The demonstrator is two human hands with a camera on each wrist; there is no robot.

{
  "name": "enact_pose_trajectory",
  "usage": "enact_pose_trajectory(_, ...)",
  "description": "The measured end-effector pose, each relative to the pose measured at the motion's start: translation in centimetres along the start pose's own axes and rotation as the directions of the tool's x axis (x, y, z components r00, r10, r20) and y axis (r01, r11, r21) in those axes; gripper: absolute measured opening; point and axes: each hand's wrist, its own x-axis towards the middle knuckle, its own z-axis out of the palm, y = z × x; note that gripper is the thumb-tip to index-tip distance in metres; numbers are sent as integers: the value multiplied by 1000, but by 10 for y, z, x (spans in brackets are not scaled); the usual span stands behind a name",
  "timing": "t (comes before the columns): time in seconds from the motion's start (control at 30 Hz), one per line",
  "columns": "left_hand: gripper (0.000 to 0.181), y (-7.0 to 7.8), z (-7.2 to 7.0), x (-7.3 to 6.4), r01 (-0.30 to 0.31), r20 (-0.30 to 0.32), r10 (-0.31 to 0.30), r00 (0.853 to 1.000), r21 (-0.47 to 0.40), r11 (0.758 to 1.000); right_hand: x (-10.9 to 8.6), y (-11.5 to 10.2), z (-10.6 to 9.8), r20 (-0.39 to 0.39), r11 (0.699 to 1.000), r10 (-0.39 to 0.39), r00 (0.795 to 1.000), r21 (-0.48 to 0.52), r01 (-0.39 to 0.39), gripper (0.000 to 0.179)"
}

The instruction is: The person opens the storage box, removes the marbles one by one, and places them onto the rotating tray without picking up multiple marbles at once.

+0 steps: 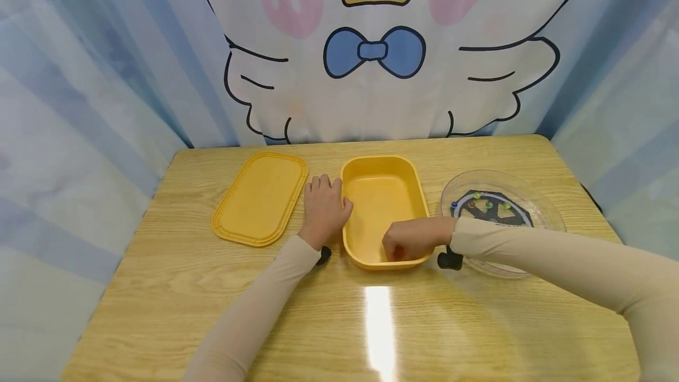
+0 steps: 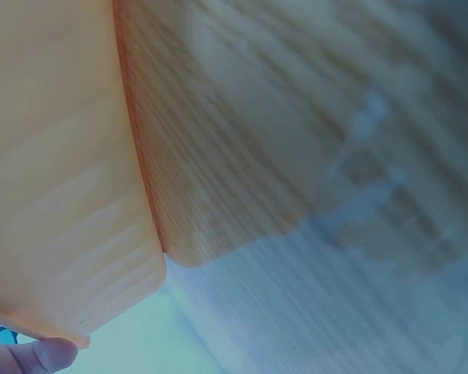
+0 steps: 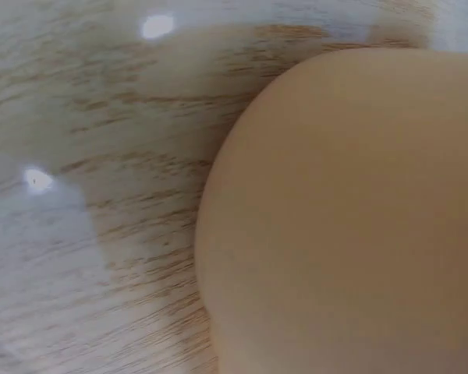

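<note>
A yellow plastic box stands mid-table, its top uncovered. At its left rim, my left hand holds the edge with the thumb lapped over the rim. In the left wrist view, a digit touches the rim of the box. My right hand is inside the box near its front right corner, fingers curled downward; whatever may be under them is hidden. In the right wrist view, a large skin-toned or yellowish surface blocks much of the scene.
A flat yellow lid lies left of the box. To the right, a clear round dish holds several small coloured balls and a dark wheel-like shape, partly behind the right sleeve. Printed curtains border the wooden table.
</note>
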Motion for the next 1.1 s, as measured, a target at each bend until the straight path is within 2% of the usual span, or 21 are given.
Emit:
enact_pose_trajectory(0.2,21,-1,0,-1,0,5,0,1000,-1,1000,-3,0,0,25,997,80,996,4,-80,16)
enact_pose_trajectory(0.47,21,0,-2,-1,9,9,-9,1000,7,1000,4,-4,-1,-23,1000,-9,1000,10,9,15)
enact_pose_trajectory(0.73,23,3,-1,-1,4,6,-5,1000,12,1000,8,-10,0,-20,998,22,1000,57,-21,30)
enact_pose_trajectory(0.87,22,3,0,-1,2,0,-2,1000,20,1000,11,-13,-1,-28,998,-6,1000,65,8,35)
enact_pose_trajectory(1.1,21,3,0,-1,1,-6,0,1000,8,1000,12,-16,-1,27,1000,-28,999,-8,28,43)
